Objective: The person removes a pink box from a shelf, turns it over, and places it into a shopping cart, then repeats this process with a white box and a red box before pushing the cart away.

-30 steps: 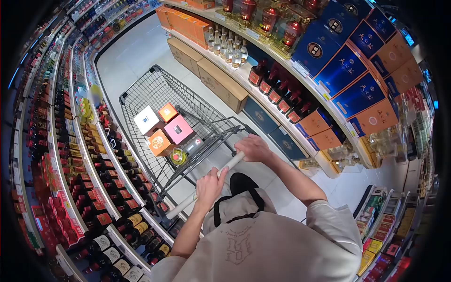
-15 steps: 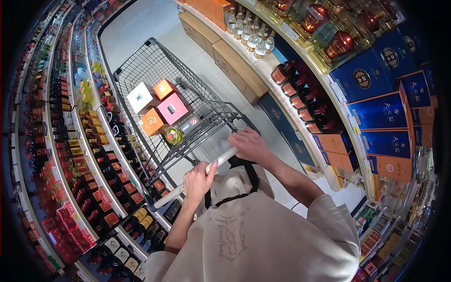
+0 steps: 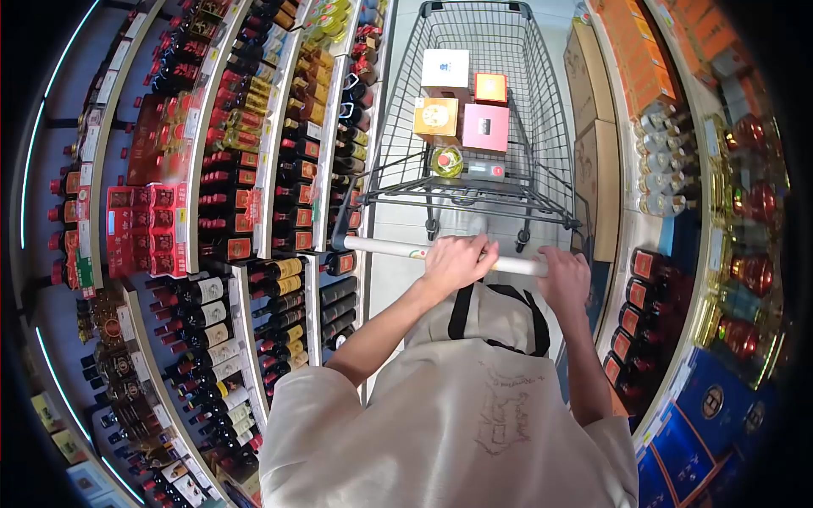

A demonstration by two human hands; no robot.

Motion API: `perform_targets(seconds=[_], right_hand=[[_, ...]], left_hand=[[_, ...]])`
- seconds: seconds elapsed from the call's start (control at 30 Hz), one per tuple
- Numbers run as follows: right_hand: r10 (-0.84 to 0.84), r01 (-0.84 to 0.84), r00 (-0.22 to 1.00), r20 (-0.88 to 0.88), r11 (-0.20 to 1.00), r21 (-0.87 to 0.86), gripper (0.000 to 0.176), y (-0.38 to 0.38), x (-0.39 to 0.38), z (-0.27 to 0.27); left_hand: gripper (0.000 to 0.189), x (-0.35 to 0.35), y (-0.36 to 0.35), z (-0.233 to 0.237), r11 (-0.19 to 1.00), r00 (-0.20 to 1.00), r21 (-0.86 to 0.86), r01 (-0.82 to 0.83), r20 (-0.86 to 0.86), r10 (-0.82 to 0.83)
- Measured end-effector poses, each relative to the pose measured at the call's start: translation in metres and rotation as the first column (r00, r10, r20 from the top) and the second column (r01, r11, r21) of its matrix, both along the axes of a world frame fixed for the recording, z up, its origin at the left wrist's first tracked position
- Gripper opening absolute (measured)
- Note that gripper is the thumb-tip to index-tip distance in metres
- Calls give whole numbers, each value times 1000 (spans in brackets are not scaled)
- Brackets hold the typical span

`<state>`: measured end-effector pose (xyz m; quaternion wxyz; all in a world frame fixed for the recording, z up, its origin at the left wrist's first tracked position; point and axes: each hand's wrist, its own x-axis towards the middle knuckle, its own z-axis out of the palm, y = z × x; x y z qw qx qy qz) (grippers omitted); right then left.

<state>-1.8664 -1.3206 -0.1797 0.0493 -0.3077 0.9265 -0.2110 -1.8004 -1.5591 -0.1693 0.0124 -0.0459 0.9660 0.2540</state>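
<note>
Both hands are on the pale handle bar of a dark wire shopping cart [image 3: 542, 110]. My left hand [image 3: 460, 261] wraps the bar near its middle. My right hand [image 3: 565, 278] grips it at the right end. Inside the cart stand a white box [image 3: 445, 69], a small orange-red box [image 3: 490, 87], an orange box [image 3: 436, 117] with a round emblem, and a pink box [image 3: 485, 128]. Nearer the handle are a round greenish bottle [image 3: 446, 162] with a red cap and a clear-looking pack [image 3: 485, 169] with a red label.
Wine shelves [image 3: 254, 212] with several rows of bottles line the left, close to the cart. On the right are brown cartons [image 3: 596, 182], clear bottles [image 3: 659, 161], dark red-labelled bottles [image 3: 631, 320] and blue boxes [image 3: 710, 405]. Pale floor tiles [image 3: 406, 222] show under the cart.
The cart has swung from pointing up-left to pointing straight ahead in view. Shelves on both sides have turned with it. Both hands have stayed on the handle.
</note>
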Motion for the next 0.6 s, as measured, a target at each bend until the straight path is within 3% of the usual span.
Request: perform_targets(seconds=[0.3,0.5,0.57,0.6], right_hand=[[-18,16,999,32,996,87,13,-16,-111,-5],[39,-38,999,-21,998,59,11,-19,-196,-11],[45,-43,999,-12,993,105,14,-17,-226,-19],[52,-50,998,-19,996,79,16,-19,-241,-19]], left_hand=[[30,-102,-7,-21,999,987,30,-39,-153,43],[23,-182,-21,-13,960,999,278,-42,-8,46],[21,-206,-32,-19,952,983,307,-8,-170,63],[18,-217,-44,-11,983,989,183,-2,-148,29]])
